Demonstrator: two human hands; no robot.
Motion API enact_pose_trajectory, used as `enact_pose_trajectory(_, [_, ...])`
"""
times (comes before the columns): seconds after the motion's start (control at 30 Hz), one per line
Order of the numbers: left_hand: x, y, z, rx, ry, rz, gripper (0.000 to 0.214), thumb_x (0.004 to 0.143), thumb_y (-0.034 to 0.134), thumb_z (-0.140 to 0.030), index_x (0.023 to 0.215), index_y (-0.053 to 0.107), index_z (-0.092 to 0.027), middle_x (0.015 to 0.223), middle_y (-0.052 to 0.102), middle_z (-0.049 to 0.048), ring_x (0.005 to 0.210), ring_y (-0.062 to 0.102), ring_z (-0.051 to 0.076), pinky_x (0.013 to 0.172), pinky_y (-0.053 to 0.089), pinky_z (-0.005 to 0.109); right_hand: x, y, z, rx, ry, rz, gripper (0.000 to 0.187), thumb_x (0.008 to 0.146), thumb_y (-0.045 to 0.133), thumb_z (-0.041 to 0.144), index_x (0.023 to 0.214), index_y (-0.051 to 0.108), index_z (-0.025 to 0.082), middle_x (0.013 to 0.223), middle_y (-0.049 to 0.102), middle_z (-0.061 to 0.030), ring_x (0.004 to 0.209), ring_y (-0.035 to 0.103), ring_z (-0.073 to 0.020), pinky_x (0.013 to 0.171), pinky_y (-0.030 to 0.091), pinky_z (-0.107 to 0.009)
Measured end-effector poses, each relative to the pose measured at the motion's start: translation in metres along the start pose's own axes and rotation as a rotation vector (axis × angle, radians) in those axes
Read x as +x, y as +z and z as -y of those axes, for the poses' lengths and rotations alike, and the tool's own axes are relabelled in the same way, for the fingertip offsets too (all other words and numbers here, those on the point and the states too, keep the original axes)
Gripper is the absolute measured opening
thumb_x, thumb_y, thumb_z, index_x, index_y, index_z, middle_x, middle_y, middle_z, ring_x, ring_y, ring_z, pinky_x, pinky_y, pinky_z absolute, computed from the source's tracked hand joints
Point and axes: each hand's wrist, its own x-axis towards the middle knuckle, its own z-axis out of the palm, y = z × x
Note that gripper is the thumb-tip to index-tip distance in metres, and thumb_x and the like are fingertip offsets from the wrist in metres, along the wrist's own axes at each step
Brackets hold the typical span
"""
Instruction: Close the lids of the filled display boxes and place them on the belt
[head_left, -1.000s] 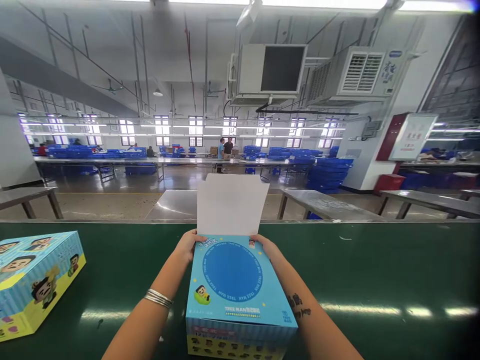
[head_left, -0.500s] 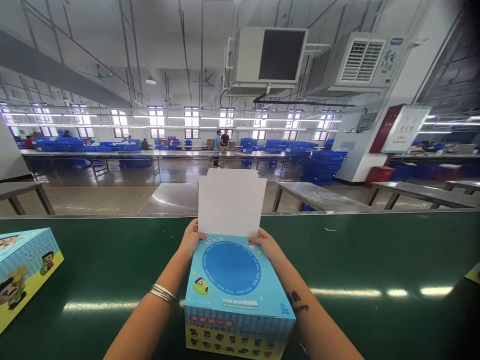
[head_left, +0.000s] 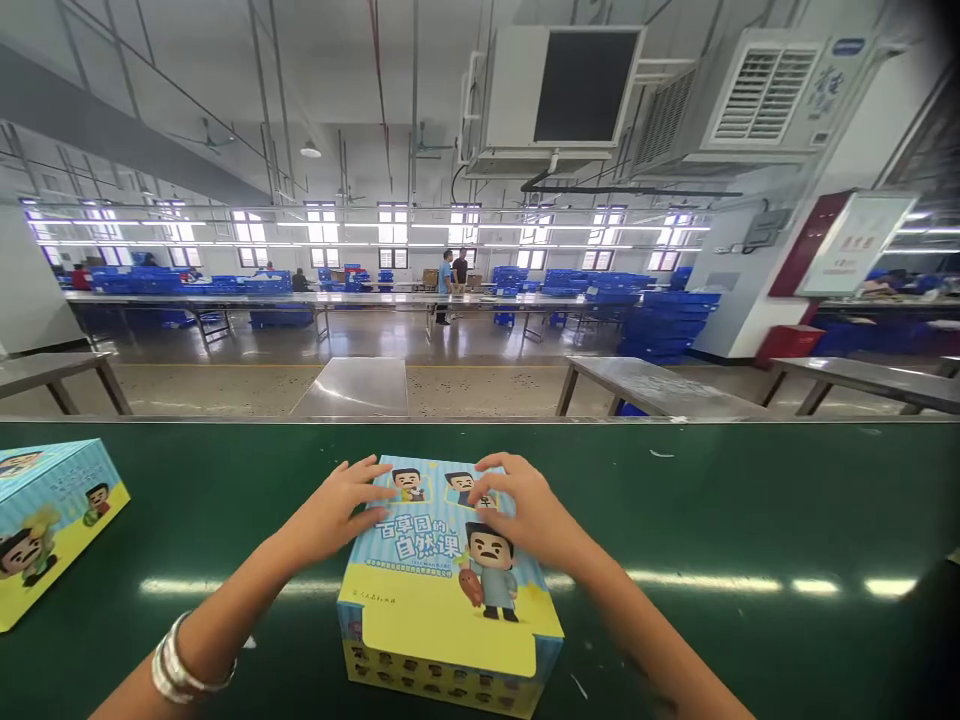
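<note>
Factory floor stretches behind a dark green conveyor belt [head_left: 750, 520], with steel tables [head_left: 660, 390] just past its far edge and stacks of blue crates [head_left: 664, 325] further back; two people [head_left: 452, 272] stand in the distance at centre frame.

At lower centre sits a printed carton [head_left: 448, 585], blue-striped and yellow, with cartoon figures on top. A moment ago its white flap stood upright at the far end and a blue round-panelled face showed on top. Now the flap is down out of sight and the cartoon face is uppermost, so the carton looks closed, or at least the lid is folded over; whether the flap is fully tucked cannot be seen from this angle.

The left hand [head_left: 337, 510] lies on the carton's upper left corner, fingers spread and extended, palm down, pressing rather than gripping. The right hand [head_left: 525, 510] rests on the upper right part of the top face, fingers curled loosely with the tips touching the print near the far edge; it grasps nothing. A metal bangle [head_left: 176, 665] rides the left wrist.

A second carton [head_left: 49, 525] of the same print lies at the left edge of the frame, well apart.
</note>
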Motion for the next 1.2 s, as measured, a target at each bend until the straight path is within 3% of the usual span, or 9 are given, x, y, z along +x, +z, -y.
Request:
enact_pose_trajectory(0.03, [-0.014, 0.001, -0.008, 0.145, 0.077, 0.043, 0.027, 0.092, 0.052, -0.036, 0.114, 0.067, -0.033, 0.141, 0.05, 0.0017, 0.138, 0.034, 0.03, 0.116, 0.013, 0.059, -0.01, 0.005, 0.014, -0.061, -0.083, 0.09, 0.012, 0.069, 0.069, 0.016, 0.079, 0.067, 0.022, 0.111, 0.059, -0.0061, 0.114, 0.05, -0.0263, 0.102, 0.035, -0.048])
enact_pose_trajectory(0.1, [-0.04, 0.009, -0.021, 0.281, 0.153, 0.181, 0.031, 0.094, 0.051, -0.041, 0.122, 0.06, -0.036, 0.139, 0.052, 0.0001, 0.133, 0.043, 0.024, 0.116, 0.023, 0.052, -0.031, 0.017, 0.037, -0.108, -0.161, 0.194, 0.013, 0.071, 0.072, 0.02, 0.08, 0.063, 0.021, 0.106, 0.062, -0.004, 0.108, 0.055, -0.023, 0.102, 0.038, -0.044])
enact_pose_trajectory(0.2, [-0.066, 0.019, -0.024, 0.37, 0.125, 0.211, 0.04, 0.094, 0.049, -0.047, 0.134, 0.047, -0.04, 0.146, 0.044, -0.0022, 0.139, 0.033, 0.024, 0.116, 0.019, 0.057, -0.056, 0.032, 0.049, -0.232, -0.181, 0.199, 0.014, 0.081, 0.067, 0.031, 0.09, 0.062, 0.021, 0.12, 0.061, -0.0071, 0.123, 0.048, -0.0274, 0.109, 0.027, -0.057])
enact_pose_trajectory(0.33, [-0.078, 0.018, -0.016, 0.409, 0.099, 0.217, 0.06, 0.085, 0.056, -0.06, 0.139, 0.041, -0.037, 0.149, 0.037, 0.0014, 0.14, 0.028, 0.028, 0.114, 0.018, 0.063, -0.063, 0.041, 0.041, -0.362, -0.336, 0.214, 0.037, 0.09, 0.056, 0.047, 0.118, 0.061, 0.023, 0.133, 0.056, -0.0104, 0.13, 0.043, -0.0339, 0.105, 0.022, -0.071])
enact_pose_trajectory(0.63, [-0.092, 0.01, -0.003, 0.7, 0.258, 0.09, 0.058, 0.097, 0.046, -0.039, 0.148, 0.02, -0.034, 0.148, 0.037, 0.0014, 0.137, 0.035, 0.026, 0.107, 0.038, 0.057, -0.058, 0.093, 0.039, -0.489, -0.677, -0.278, 0.025, 0.096, 0.05, 0.023, 0.11, 0.065, 0.01, 0.112, 0.068, -0.0148, 0.111, 0.06, -0.0266, 0.112, 0.029, -0.056])
enact_pose_trajectory(0.73, [-0.096, 0.014, 0.012, 0.819, 0.366, -0.025, 0.054, 0.099, 0.042, -0.024, 0.148, 0.021, -0.032, 0.143, 0.046, 0.0013, 0.134, 0.04, 0.023, 0.108, 0.039, 0.052, -0.056, 0.105, 0.041, -0.466, -0.701, -0.363, 0.021, 0.095, 0.051, 0.019, 0.106, 0.066, 0.009, 0.108, 0.069, -0.0139, 0.108, 0.062, -0.0246, 0.111, 0.034, -0.051])
enact_pose_trajectory(0.83, [-0.099, 0.008, 0.018, 0.849, 0.453, -0.077, 0.055, 0.098, 0.044, -0.023, 0.148, 0.023, -0.03, 0.137, 0.053, 0.0018, 0.13, 0.046, 0.024, 0.108, 0.041, 0.05, -0.05, 0.101, 0.049, -0.375, -0.67, -0.278, 0.021, 0.095, 0.051, 0.025, 0.104, 0.066, 0.013, 0.104, 0.071, -0.0097, 0.1, 0.065, -0.0219, 0.108, 0.037, -0.048])
enact_pose_trajectory(0.97, [-0.098, -0.01, 0.009, 0.809, 0.443, -0.009, 0.051, 0.099, 0.04, -0.024, 0.147, 0.023, -0.033, 0.132, 0.058, -0.0022, 0.124, 0.053, 0.021, 0.1, 0.05, 0.043, -0.039, 0.088, 0.065, -0.274, -0.615, -0.114, 0.013, 0.093, 0.054, 0.025, 0.096, 0.065, 0.018, 0.088, 0.072, -0.0016, 0.085, 0.066, -0.0166, 0.106, 0.038, -0.044])
enact_pose_trajectory(1.2, [-0.108, -0.027, 0.006, 0.861, 0.404, 0.033, 0.054, 0.098, 0.043, -0.025, 0.147, 0.023, -0.035, 0.136, 0.053, -0.0033, 0.128, 0.049, 0.021, 0.105, 0.046, 0.043, -0.037, 0.097, 0.073, -0.369, -0.687, -0.173, 0.019, 0.093, 0.056, 0.028, 0.105, 0.064, 0.015, 0.103, 0.07, -0.0077, 0.098, 0.064, -0.0204, 0.105, 0.038, -0.045])
